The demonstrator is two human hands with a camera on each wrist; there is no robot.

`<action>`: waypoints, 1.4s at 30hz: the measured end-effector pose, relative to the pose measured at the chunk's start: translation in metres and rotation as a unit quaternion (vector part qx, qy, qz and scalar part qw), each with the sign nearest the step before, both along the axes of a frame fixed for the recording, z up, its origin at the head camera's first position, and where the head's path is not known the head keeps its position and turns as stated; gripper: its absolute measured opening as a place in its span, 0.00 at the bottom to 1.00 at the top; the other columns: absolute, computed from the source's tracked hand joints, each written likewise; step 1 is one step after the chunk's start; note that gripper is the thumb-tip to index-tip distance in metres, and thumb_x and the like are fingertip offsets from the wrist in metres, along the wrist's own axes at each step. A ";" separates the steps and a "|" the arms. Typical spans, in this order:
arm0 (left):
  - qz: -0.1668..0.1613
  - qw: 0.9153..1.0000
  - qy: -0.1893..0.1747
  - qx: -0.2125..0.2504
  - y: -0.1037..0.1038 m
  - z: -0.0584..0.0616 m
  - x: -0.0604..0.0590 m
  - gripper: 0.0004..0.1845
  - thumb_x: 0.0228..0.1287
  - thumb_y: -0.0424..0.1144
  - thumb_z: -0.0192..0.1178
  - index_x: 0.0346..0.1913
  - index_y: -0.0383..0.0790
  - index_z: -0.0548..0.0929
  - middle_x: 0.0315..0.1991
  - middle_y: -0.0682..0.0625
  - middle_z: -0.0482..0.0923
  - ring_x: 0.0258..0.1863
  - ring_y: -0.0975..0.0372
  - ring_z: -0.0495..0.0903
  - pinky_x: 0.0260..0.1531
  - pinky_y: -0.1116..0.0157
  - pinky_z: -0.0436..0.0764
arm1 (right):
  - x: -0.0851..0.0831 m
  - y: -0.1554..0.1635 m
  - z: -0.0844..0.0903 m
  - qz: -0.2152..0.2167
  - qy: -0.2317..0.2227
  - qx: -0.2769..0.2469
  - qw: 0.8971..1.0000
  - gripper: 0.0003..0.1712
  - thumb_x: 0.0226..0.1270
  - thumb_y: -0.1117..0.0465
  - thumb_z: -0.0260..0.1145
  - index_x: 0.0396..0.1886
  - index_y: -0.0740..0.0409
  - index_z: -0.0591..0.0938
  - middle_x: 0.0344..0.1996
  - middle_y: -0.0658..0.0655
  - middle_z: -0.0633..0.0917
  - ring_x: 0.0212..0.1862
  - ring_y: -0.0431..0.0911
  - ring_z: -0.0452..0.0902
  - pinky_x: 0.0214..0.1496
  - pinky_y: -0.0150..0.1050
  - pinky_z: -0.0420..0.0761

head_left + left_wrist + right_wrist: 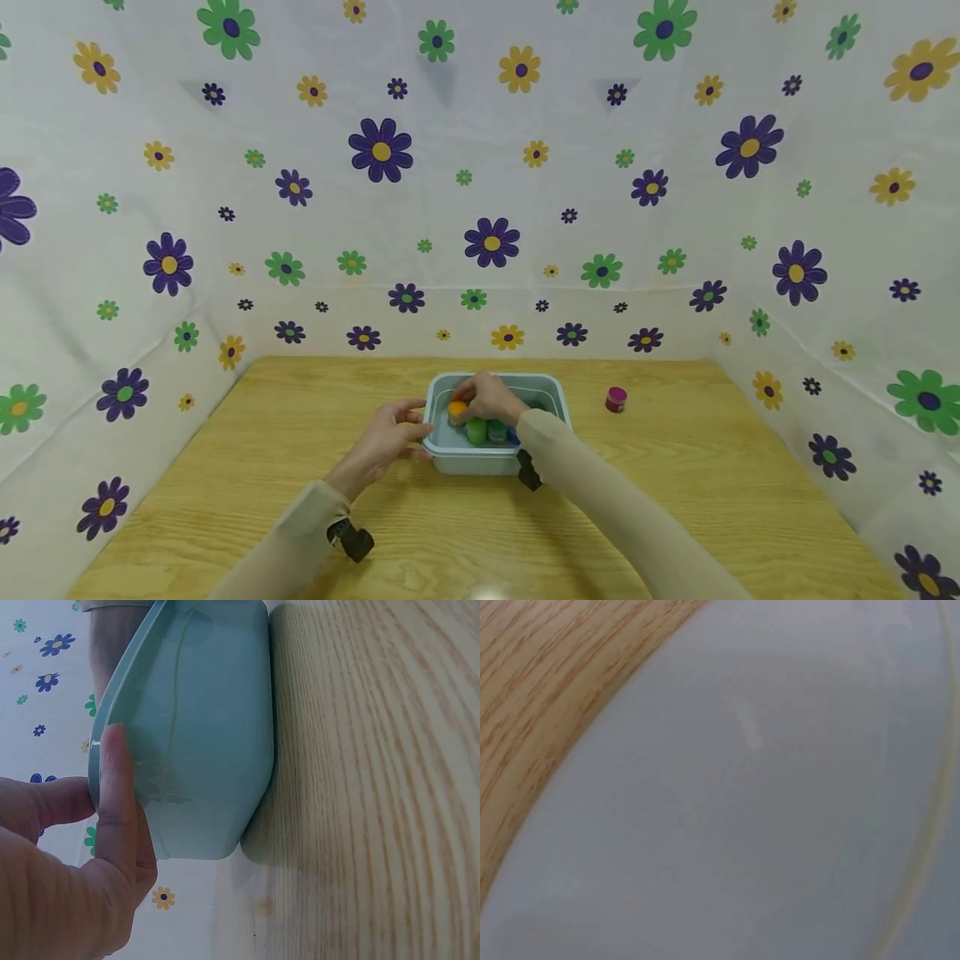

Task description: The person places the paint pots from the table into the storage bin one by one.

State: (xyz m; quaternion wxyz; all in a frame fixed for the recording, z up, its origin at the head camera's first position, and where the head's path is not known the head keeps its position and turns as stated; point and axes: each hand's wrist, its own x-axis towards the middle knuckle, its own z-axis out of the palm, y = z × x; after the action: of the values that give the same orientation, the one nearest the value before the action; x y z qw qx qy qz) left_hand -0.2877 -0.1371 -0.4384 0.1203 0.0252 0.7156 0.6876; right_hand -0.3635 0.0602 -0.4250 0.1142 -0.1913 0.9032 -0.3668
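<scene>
Two hands work at one pale blue-green plastic tub (551, 392) near the middle of the wooden worktop (225, 467). L to R: the left hand (386, 442) sits at the tub's left wall, thumb and fingers (120, 802) pinching the rim, prob. to steady it. The right hand (487, 398) reaches down inside, fingers curled on a small orange-lidded pot (457, 409); whether it's lifted or resting on the tub floor, can't tell. Beside it inside: a green pot (476, 430), a teal-lidded one (497, 430) and a blue bit mostly hidden behind the right sleeve. Far right, a magenta pot (616, 399) stands alone on the worktop, well apart from the tub. Right wrist view shows only blurred tub wall and wood, no fingers visible.
</scene>
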 end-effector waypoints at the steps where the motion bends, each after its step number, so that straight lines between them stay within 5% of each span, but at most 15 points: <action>1: 0.000 1.000 0.000 -0.001 0.000 0.001 0.000 0.30 0.66 0.28 0.59 0.70 0.34 0.66 0.48 0.40 0.72 0.44 0.49 0.82 0.33 0.61 0.88 | 0.000 0.000 0.000 -0.003 0.001 0.002 1.000 0.23 0.54 0.66 0.76 0.52 0.61 0.85 0.51 0.58 0.87 0.54 0.50 0.80 0.61 0.45 0.80; 21: 0.004 1.000 -0.006 -0.001 0.000 0.000 0.000 0.30 0.66 0.27 0.59 0.71 0.33 0.65 0.47 0.40 0.72 0.44 0.47 0.82 0.32 0.62 0.88 | 0.000 0.011 -0.002 -0.002 0.013 -0.030 0.999 0.18 0.57 0.69 0.72 0.49 0.63 0.86 0.45 0.59 0.88 0.49 0.50 0.84 0.53 0.42 0.85; 29: 0.005 1.000 -0.003 0.003 0.000 -0.001 0.001 0.30 0.66 0.27 0.59 0.70 0.33 0.65 0.47 0.40 0.73 0.44 0.47 0.82 0.32 0.61 0.88 | 0.000 0.022 0.006 -0.006 -0.014 -0.048 0.999 0.17 0.59 0.67 0.72 0.50 0.61 0.86 0.46 0.58 0.88 0.44 0.46 0.84 0.40 0.37 0.86; 42: 0.004 1.000 -0.003 0.007 0.000 -0.001 0.000 0.30 0.65 0.27 0.60 0.70 0.33 0.66 0.44 0.41 0.72 0.42 0.48 0.82 0.31 0.61 0.88 | -0.002 0.046 0.016 0.073 -0.046 -0.076 0.993 0.19 0.63 0.65 0.70 0.54 0.66 0.82 0.46 0.61 0.87 0.38 0.43 0.83 0.40 0.36 0.86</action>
State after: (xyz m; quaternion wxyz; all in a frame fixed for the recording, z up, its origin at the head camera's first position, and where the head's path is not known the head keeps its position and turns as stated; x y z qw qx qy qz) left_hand -0.2875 -0.1371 -0.4397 0.1194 0.0211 0.7105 0.6931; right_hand -0.3652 0.1058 -0.4094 0.1674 -0.2474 0.8499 -0.4340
